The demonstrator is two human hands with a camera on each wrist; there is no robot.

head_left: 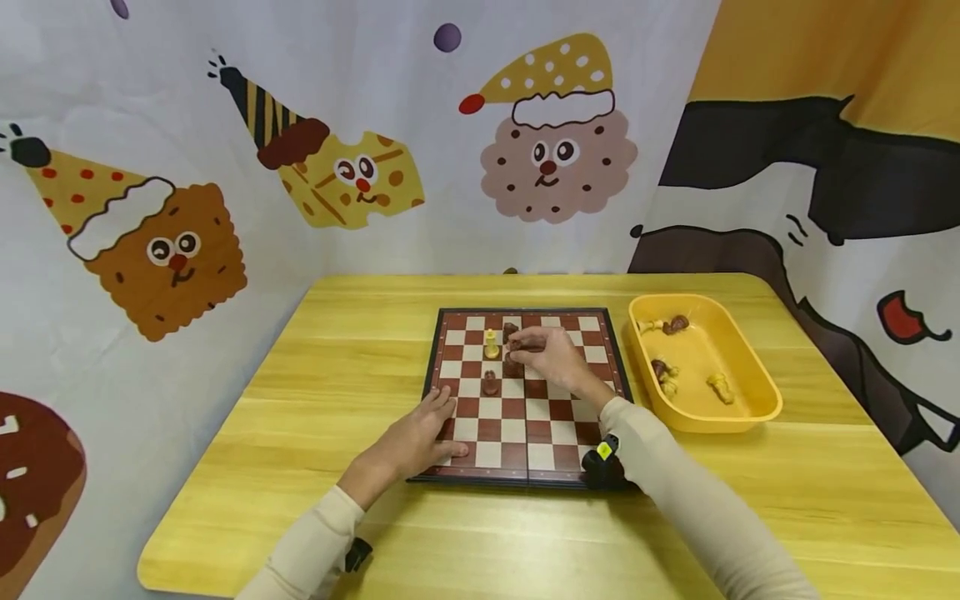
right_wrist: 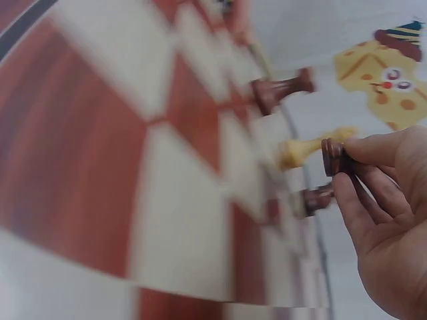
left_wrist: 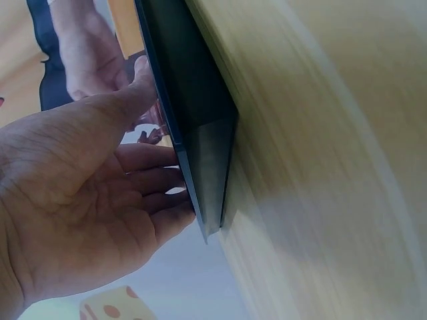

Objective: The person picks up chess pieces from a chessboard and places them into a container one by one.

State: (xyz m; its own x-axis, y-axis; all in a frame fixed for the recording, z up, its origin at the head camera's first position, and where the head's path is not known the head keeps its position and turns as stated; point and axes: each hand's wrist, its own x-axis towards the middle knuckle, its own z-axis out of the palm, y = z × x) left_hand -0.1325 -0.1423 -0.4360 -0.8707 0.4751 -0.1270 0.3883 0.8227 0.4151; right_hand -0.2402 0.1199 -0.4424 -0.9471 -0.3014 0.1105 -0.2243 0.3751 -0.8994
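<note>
A red-and-white chessboard lies on the table. My right hand is over its far middle and pinches a dark brown chess piece between thumb and fingertips. Close by stand a yellow chess piece, a dark rook-like piece and another dark piece. In the head view a dark piece stands nearer to me on the board. My left hand rests on the board's near left corner, its fingers extended along the dark edge.
Right of the board sits a yellow plastic tray holding several yellow and dark chess pieces. The wooden table stands against a cloth backdrop with cartoon figures.
</note>
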